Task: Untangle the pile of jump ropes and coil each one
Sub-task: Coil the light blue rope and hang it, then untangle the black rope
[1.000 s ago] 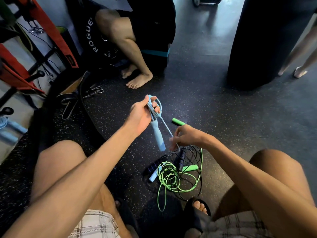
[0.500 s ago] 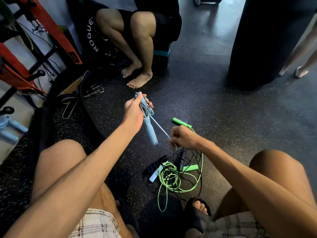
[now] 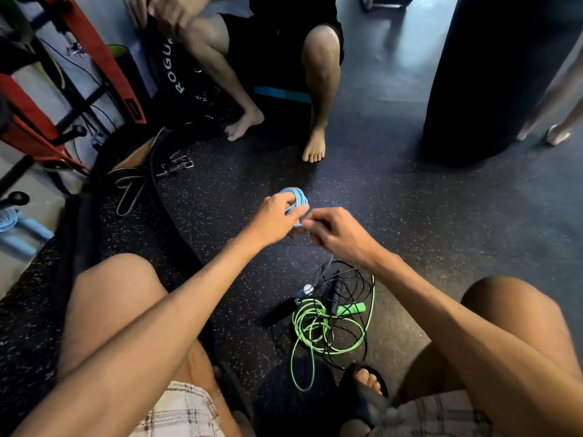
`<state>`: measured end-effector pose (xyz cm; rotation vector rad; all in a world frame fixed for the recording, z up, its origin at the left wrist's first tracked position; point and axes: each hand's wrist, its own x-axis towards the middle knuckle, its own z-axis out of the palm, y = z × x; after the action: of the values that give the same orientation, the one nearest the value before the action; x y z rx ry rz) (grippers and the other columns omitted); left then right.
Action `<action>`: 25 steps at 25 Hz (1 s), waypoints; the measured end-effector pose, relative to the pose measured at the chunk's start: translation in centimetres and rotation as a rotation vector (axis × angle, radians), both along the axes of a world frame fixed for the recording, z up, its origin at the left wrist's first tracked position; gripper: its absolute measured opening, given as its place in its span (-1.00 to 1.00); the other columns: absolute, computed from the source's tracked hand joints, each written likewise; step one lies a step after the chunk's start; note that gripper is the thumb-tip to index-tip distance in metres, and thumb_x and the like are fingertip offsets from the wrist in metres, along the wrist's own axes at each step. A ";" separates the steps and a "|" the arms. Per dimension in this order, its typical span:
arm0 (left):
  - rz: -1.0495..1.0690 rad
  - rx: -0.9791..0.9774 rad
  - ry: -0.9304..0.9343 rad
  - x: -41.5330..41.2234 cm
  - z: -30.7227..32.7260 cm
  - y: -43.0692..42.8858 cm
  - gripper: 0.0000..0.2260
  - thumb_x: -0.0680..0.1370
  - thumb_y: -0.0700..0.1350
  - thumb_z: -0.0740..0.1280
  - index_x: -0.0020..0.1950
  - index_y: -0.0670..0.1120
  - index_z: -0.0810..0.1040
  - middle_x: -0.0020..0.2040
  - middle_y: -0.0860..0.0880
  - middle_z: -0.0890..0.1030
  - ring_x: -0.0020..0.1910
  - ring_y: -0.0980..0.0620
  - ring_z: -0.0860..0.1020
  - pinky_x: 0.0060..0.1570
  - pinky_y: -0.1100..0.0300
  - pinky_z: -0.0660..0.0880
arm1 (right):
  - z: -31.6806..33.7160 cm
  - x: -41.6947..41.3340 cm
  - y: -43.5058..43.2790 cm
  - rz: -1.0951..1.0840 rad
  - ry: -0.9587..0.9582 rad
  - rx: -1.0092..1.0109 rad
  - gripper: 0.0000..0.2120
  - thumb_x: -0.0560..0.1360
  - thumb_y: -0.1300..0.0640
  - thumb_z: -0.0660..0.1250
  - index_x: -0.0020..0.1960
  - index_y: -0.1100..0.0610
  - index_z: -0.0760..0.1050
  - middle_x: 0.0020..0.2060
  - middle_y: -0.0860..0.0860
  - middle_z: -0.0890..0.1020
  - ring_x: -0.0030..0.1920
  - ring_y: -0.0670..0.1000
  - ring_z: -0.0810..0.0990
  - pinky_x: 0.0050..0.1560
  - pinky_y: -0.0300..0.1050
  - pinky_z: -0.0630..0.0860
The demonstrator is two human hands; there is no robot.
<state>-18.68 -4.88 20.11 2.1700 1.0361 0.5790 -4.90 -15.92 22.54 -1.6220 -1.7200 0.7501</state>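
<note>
Closer together now, left hand grips the coiled blue jump rope, right hand pinches its strand; black gear reads "ROGU".

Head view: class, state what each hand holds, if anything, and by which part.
The left hand grips the blue jump rope round its coiled loops. The right hand pinches the same rope just beside the coil with its fingers.

Pale plaid shorts, black open-toed sandal
</note>
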 end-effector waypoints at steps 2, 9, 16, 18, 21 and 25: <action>-0.120 -0.144 0.079 0.0 0.1 0.1 -0.67 0.61 -0.02 0.29 -0.28 -0.18 0.47 -0.43 -0.08 0.47 -0.45 0.05 0.38 -0.41 0.13 0.31 | 0.4 0.5 0.0 -0.097 0.057 0.039 -0.77 0.61 0.13 0.28 -0.22 0.03 0.54 -0.46 -0.01 0.51 -0.50 -0.16 0.35 -0.45 -0.27 0.30; -0.350 -0.893 -0.180 0.2 2.3 -1.7 -0.58 0.68 -0.02 0.08 -0.33 -0.15 0.42 -0.61 0.02 0.20 -0.68 0.11 0.12 -0.55 0.19 0.04 | -0.2 2.6 0.8 -0.322 0.277 0.067 -0.71 0.63 0.00 0.20 -0.10 0.21 0.42 -0.30 0.06 0.54 -0.35 -0.08 0.47 -0.32 -0.05 0.47; -0.155 -1.212 -0.866 -1.1 3.5 0.5 -0.63 0.66 0.02 0.04 -0.23 -0.14 0.42 -0.56 0.05 0.20 -0.61 0.12 0.16 -0.51 0.24 0.16 | -2.5 3.3 -0.3 -0.242 0.249 -0.410 -0.41 0.64 -0.22 -0.01 0.02 0.30 0.47 -0.22 0.31 0.67 -0.21 0.23 0.70 -0.14 0.06 0.56; -0.058 -1.214 -0.999 -1.1 3.4 1.0 -0.60 0.68 0.07 -0.01 -0.16 -0.15 0.42 -0.50 0.03 0.26 -0.55 0.10 0.23 -0.40 0.23 0.23 | -3.3 3.1 -0.8 -0.143 0.186 -0.592 -0.39 0.63 -0.23 0.03 0.05 0.34 0.45 -0.14 0.31 0.69 -0.07 0.27 0.70 0.00 0.13 0.59; 0.157 -1.125 -1.117 -0.8 3.1 1.2 -0.63 0.70 0.01 0.01 -0.06 -0.20 0.45 -0.38 -0.03 0.38 -0.43 0.05 0.36 -0.23 0.19 0.36 | -3.1 2.2 -1.4 -0.043 0.342 -0.723 -0.71 0.64 0.00 0.20 0.00 0.26 0.37 -0.04 0.36 0.67 -0.05 0.26 0.69 0.01 0.05 0.61; 0.316 -0.835 -1.021 -0.4 2.0 1.3 -0.73 0.69 -0.07 0.09 -0.01 -0.22 0.46 -0.34 -0.06 0.47 -0.39 0.03 0.47 -0.27 0.17 0.48 | -3.0 1.7 -1.3 0.069 0.367 -0.711 -0.83 0.57 0.13 0.35 -0.05 0.20 0.40 -0.11 0.33 0.68 -0.20 0.17 0.69 -0.04 0.12 0.56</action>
<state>-19.12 -3.54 22.09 0.7845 0.7926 1.0104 -3.20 -17.26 19.51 -1.7081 -1.3120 1.7172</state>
